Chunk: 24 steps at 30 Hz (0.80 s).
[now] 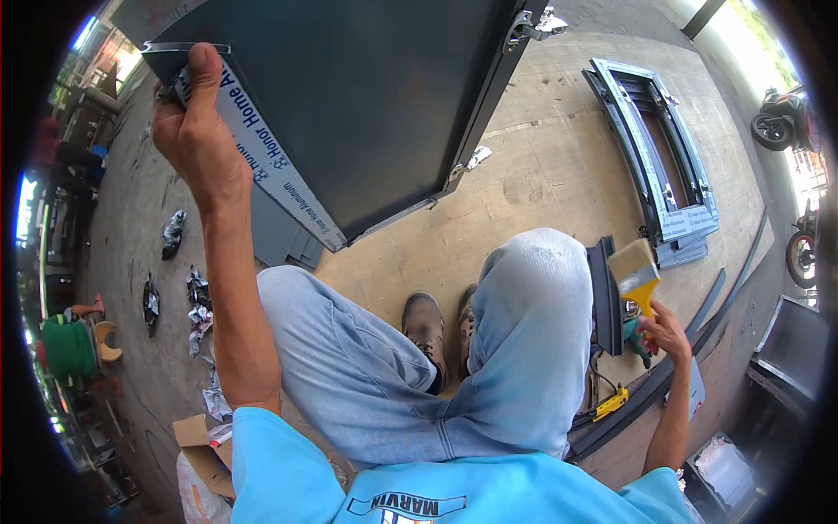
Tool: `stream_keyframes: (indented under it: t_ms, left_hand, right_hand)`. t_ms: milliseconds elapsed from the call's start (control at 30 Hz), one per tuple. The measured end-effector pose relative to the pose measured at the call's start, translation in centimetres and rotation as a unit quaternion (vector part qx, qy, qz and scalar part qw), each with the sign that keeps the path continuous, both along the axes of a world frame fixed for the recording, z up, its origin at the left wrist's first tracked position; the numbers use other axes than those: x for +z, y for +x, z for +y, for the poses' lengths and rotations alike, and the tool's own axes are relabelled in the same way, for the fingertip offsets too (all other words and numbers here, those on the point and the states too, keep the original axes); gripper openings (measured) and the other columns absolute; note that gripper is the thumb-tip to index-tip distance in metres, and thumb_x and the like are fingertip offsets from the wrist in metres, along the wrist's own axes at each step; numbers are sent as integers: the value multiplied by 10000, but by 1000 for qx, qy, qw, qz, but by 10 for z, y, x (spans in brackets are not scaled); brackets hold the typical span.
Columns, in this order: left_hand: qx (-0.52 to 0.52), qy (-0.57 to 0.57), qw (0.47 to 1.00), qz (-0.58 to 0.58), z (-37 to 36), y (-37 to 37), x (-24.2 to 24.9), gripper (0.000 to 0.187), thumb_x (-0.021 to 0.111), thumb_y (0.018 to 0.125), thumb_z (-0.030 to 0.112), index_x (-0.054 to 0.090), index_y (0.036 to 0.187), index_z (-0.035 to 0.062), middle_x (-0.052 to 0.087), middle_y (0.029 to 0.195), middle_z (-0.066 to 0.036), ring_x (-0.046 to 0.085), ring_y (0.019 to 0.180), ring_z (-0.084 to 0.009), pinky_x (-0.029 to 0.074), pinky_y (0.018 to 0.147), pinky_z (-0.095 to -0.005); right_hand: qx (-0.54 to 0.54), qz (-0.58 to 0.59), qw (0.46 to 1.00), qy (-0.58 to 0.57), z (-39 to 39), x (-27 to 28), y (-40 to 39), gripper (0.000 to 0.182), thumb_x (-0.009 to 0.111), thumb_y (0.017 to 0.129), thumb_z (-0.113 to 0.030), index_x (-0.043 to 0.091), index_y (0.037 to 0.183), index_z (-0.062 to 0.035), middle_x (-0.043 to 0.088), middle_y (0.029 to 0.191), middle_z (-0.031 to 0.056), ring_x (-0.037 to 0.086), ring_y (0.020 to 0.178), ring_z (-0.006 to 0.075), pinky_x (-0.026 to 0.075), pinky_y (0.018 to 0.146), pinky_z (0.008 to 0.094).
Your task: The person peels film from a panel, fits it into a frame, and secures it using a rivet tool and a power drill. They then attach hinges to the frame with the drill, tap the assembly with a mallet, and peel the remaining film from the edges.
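My left hand grips the upper left edge of a dark panel door, thumb on top. That edge carries white protective film with blue lettering. The panel stands tilted in front of my left knee, and hinges show on its right edge. Out to the right, my right hand is closed around the yellow handle of a paintbrush, its pale bristles pointing up and away. Beneath that hand, partly hidden, is a green power tool beside a dark metal profile.
A dark window frame lies on the plywood sheet at the far right. A yellow tool and long strips lie at my right. Crumpled film and a cardboard box are on the left. Another person is at far left.
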<state>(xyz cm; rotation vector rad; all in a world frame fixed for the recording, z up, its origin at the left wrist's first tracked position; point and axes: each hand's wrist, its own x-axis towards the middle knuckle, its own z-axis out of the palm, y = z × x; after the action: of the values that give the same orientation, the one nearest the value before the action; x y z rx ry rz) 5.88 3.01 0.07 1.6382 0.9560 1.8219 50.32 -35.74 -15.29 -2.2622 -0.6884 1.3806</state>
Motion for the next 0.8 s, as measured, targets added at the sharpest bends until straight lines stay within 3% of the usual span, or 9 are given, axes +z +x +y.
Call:
stream_keyframes:
  t_ms: [167, 300, 367, 433, 533, 567, 600, 633, 800]
  left_hand:
    - [88, 97, 991, 6, -29, -8, 32, 298, 676, 815, 347, 626, 805, 53, 663, 803, -67, 655, 695, -113, 548, 659, -226]
    - [92, 104, 990, 35, -28, 4, 35, 308, 676, 814, 347, 622, 806, 43, 659, 781, -65, 652, 683, -121, 560, 664, -241]
    - [112, 116, 987, 16, -20, 7, 35, 295, 675, 816, 330, 620, 809, 40, 659, 789, -64, 650, 672, -120, 557, 667, -232]
    - [135, 95, 986, 7, -12, -8, 30, 284, 679, 814, 318, 623, 828, 39, 660, 807, -67, 650, 682, -125, 551, 671, -228]
    - [159, 73, 984, -30, -6, -35, 18, 287, 680, 814, 306, 626, 871, 30, 656, 863, -80, 646, 737, -143, 535, 711, -235]
    - [157, 89, 982, -63, -6, -38, 18, 300, 677, 815, 308, 627, 894, 23, 652, 901, -90, 643, 780, -157, 523, 747, -246]
    - [163, 121, 977, -67, -7, -38, 22, 332, 651, 833, 314, 612, 924, -3, 645, 904, -112, 648, 756, -153, 534, 698, -248]
    - [161, 122, 977, -69, -9, -44, 22, 332, 651, 833, 314, 612, 924, -3, 645, 904, -112, 648, 756, -153, 534, 698, -248]
    - [121, 145, 979, -78, -15, -37, 30, 299, 606, 857, 301, 630, 936, 14, 647, 918, -118, 648, 798, -168, 515, 765, -273]
  right_hand:
    - [327, 164, 926, 94, 168, -103, -161, 296, 536, 865, -156, 553, 1146, -61, 565, 676, 31, 538, 500, 100, 422, 419, 238]
    - [424, 217, 867, 143, 266, -195, -296, 305, 541, 834, -176, 594, 1105, -46, 576, 681, 19, 523, 521, 102, 411, 432, 235]
    - [432, 196, 870, 134, 300, -218, -297, 312, 544, 819, -186, 614, 1085, -39, 582, 684, 13, 516, 532, 103, 405, 439, 233]
    - [438, 130, 889, 43, 339, -198, -215, 346, 580, 796, -183, 630, 1124, -86, 571, 649, -3, 494, 504, 81, 383, 402, 230]
    - [261, -115, 957, -41, 338, -155, -4, 332, 592, 798, -176, 643, 1114, -89, 586, 647, 14, 487, 470, 83, 396, 392, 236]
    - [245, -250, 930, -110, 329, -145, 67, 268, 580, 807, -166, 654, 1031, -38, 650, 738, 66, 609, 569, 157, 482, 472, 299]
    - [235, -504, 828, -71, 313, -131, 104, 265, 548, 816, -162, 646, 1006, -6, 670, 831, 167, 671, 746, 281, 531, 620, 401]
    - [137, -541, 827, -70, 301, -124, 134, 251, 539, 812, -157, 642, 959, 19, 656, 912, 219, 644, 906, 339, 515, 748, 452]
    - [201, -530, 820, 75, 365, -190, -32, 251, 453, 877, -125, 603, 984, 46, 671, 830, 171, 677, 732, 306, 550, 645, 399]
